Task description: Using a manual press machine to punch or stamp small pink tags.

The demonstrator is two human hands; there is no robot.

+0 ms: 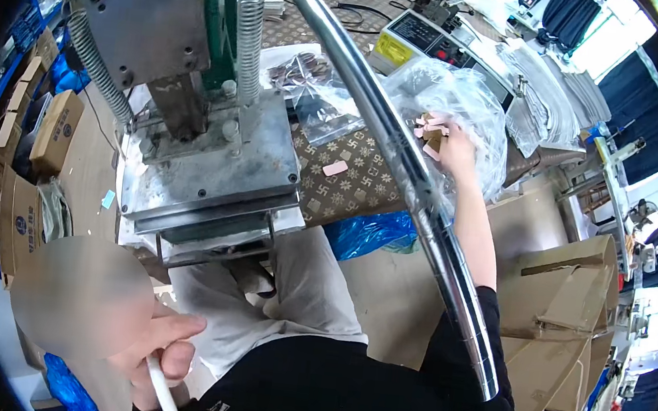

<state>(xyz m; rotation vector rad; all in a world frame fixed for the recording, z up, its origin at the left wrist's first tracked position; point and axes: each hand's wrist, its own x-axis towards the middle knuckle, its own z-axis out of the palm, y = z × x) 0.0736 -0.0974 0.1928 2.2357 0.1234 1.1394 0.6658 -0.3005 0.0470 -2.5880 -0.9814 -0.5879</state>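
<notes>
My right hand [457, 151] reaches into a clear plastic bag [487, 114] on the table, its fingers curled over small flat pink and brown pieces [435, 127]. Part of its fingertips is hidden among them. At the lower left, my left hand [162, 340] is closed around a thin white stick [161, 384]; a blurred patch covers much of the area beside it. A metal press [214, 153] with two springs stands before me. Its long chrome lever [397, 164] slants down between the press and my right arm. One pink rounded piece [334, 168] lies alone on the patterned tablecloth [322, 193].
Another clear bag [319, 108] with dark pieces lies behind the press. A control box [434, 44] and stacked grey sheets [548, 100] sit farther back. Cardboard boxes stand on the left [56, 131] and right [559, 302]. Blue plastic [370, 234] hangs under the table edge.
</notes>
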